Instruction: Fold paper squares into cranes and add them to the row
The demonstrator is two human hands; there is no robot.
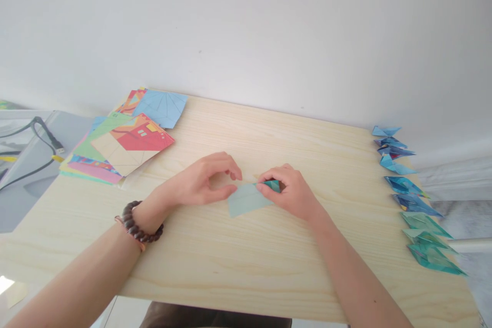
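A sheet of light teal origami paper (248,201) lies on the middle of the wooden table, its far right edge turned over to show a darker green side. My right hand (286,188) pinches that turned edge between thumb and fingers. At the paper's left end is my left hand (209,179), fingers curved and thumb apart from them, with nothing held between. Its thumb tip is at or just over the paper's upper left corner; whether it touches I cannot tell. Part of the fold is hidden under my right fingers.
Printed origami sheets (130,146) are piled at the back left of the table (238,266). Several folded blue and green paper shapes (407,184) line the right edge. A white wall stands behind; a black cable (48,136) lies beyond the left edge.
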